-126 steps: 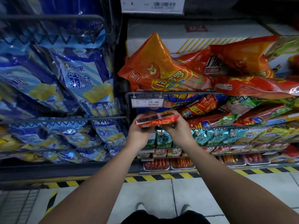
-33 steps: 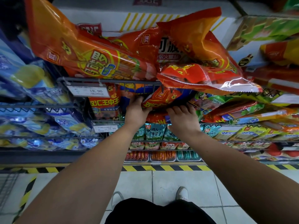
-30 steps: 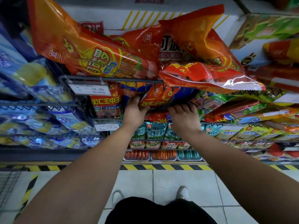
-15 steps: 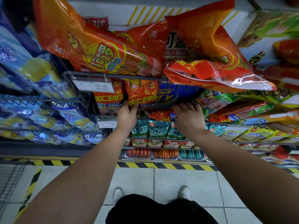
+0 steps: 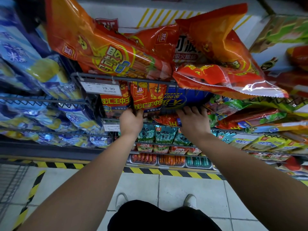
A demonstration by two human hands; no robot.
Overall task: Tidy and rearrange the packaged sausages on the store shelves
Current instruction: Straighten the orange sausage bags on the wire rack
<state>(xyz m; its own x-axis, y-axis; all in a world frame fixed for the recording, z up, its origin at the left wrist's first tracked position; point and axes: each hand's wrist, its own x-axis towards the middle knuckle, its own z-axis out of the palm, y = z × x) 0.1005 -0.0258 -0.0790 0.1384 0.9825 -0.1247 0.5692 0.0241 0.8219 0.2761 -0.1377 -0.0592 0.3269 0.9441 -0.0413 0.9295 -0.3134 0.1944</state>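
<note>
Sausages: my left grip (image 5: 130, 121) clamps the bottom of the red pack (image 5: 147, 99). My right grip (image 5: 194, 120) curls under the blue pack (image 5: 181, 100); I cannot tell if it clamps.

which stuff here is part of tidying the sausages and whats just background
In the job: red sausage pack, matching pack beside it, blue sausage pack, wire basket.
Just about: price tag, blue-and-white bags, hazard floor tape, white shoes.

Dark grey wire shelf basket (image 5: 150, 81): large glossy orange sausage bags (image 5: 100, 47) lie across its top rim. Red plastic sausage packs (image 5: 147, 99) stand upright inside it, beside a blue pack (image 5: 185, 100). A white price label (image 5: 102, 88) hangs on the front rail. A lower wire shelf (image 5: 166, 144) holds teal packets (image 5: 164, 135).
</note>
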